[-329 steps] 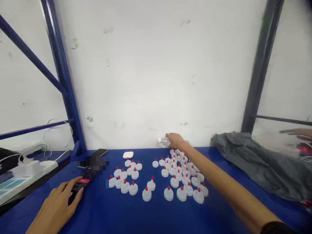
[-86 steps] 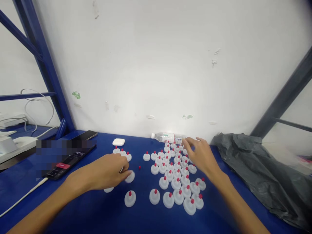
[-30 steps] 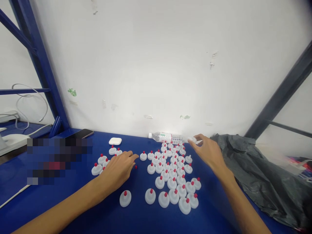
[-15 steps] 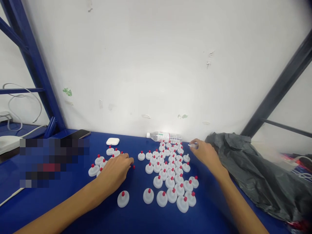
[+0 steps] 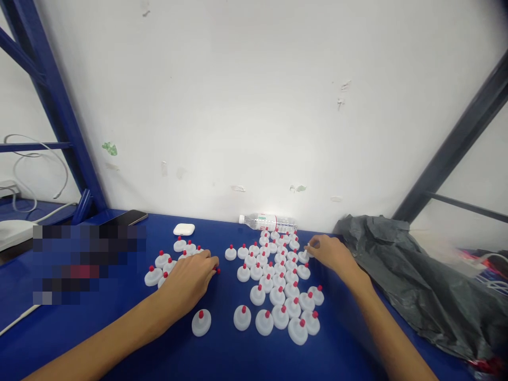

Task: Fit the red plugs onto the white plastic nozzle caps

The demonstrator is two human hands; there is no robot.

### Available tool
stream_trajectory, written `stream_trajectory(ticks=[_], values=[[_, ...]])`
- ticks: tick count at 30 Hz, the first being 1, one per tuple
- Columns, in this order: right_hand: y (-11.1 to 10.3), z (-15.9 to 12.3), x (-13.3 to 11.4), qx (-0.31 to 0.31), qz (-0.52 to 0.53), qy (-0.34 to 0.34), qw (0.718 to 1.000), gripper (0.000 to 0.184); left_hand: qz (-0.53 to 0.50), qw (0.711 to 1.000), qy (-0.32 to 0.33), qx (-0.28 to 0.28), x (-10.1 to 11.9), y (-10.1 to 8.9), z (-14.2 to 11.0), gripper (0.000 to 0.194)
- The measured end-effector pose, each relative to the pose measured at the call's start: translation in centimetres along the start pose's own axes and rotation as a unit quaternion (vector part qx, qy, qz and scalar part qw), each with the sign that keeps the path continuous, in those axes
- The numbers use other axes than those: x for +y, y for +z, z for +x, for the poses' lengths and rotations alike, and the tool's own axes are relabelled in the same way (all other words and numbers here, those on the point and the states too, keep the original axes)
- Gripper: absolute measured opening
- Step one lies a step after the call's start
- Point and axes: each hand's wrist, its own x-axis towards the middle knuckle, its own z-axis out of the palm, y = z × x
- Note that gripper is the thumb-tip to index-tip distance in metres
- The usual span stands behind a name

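Your right hand (image 5: 326, 252), fingertips nearly together, is at a bare-tipped white piece (image 5: 303, 258) on the desk (image 5: 174, 357).
Your left hand (image 5: 190, 275) curls by a red cap (image 5: 218, 271), neither grip clear; fine pinching seems needed.

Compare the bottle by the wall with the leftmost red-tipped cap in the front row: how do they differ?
The bottle lies on its side; the red-tipped cap sits with its tip up. The bottle is long, the cap short and round. The bottle carries a printed label; the cap shows none. Both rest on the blue tabletop.
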Motion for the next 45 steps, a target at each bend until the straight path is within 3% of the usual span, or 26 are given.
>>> stream_trajectory(ticks=[4, 11, 15, 20, 26, 30, 37, 41, 43, 45], values=[[-0.3, -0.1, 0.0, -0.007, 0.012, -0.007, 1.0, 0.023, -0.004, 1.0, 0.001, -0.006, 0.1, -0.1, 0.0, 0.03], [-2.4, -0.2, -0.9, -0.004, 0.074, -0.001, 0.997, 0.036, -0.016, 1.0, 0.0, 0.004, 0.1, 0.0, -0.1, 0.031], [-3.9, -0.9, -1.0, -0.129, 0.152, -0.054, 0.978, 0.046, -0.012, 1.0, -0.021, 0.008, 0.4, -0.3, -0.2, 0.041], [-5.1, -1.8, -0.4, -0.336, 0.252, -0.109, 0.901, 0.053, -0.012, 0.999, -0.021, 0.033, 0.6, -0.5, -0.2, 0.044], [-4.7, -1.7, -0.4, -0.379, 0.244, -0.12, 0.885, 0.039, -0.045, 0.996, -0.001, 0.077, 0.8, -0.3, -0.5, 0.034], [-4.5, -1.5, -0.2, -0.316, 0.276, -0.148, 0.896, 0.041, -0.063, 0.993, 0.009, 0.103, 0.9, -0.4, -0.6, 0.034], [-4.5, -2.6, -3.5, -0.096, 0.39, -0.187, 0.897, 0.034, -0.102, 0.973, 0.066, 0.198, 1.1, -0.3, -0.6, 0.029], [-3.1, -4.2, -6.4, 0.099, 0.266, -0.275, 0.919, 0.021, -0.127, 0.952, 0.122, 0.249, 1.1, -0.3, -0.7, 0.025], [-2.4, -5.2, -7.5, 0.161, 0.201, -0.347, 0.902, 0.021, -0.14, 0.946, 0.139, 0.258, 1.1, -0.5, -0.9, 0.023], [-2.0, -6.2, -8.5, 0.179, 0.17, -0.404, 0.881, 0.025, -0.146, 0.942, 0.151, 0.261, 1.3, -0.8, -1.1, 0.022]])
